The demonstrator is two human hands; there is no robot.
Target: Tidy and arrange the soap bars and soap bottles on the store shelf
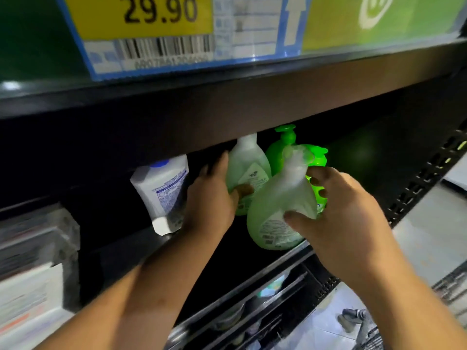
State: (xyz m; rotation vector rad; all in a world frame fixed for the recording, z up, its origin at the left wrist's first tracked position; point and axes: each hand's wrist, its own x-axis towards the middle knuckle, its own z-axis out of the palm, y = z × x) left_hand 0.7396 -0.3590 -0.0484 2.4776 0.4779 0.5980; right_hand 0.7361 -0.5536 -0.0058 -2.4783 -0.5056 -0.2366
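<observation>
Pump bottle (278,210) of pale green soap leaned at the front lip of the store shelf (227,269), gripped by the right hand (348,223). The thumb pressed its lower label and the fingers curled round the far shoulder below the pump. Whether its base sat flat on the shelf could not be told. Just behind it to the left, touching it, stood a second pale green bottle (246,170). The left hand (212,198) held this one, thumb across the label and fingers reaching along its left side. Two bright green pump bottles (280,150) stood at the back, and a white bottle (161,195) with a blue cap leaned beyond the left hand. The likeliest mishap was the tilted front bottle slipping off the lip to the floor (328,322), since its smooth body offered little purchase so near the edge. Moving both bottles together might also have toppled the green ones, or caught a pump head on the low upper shelf (227,97) carrying the yellow price tag (151,21).
</observation>
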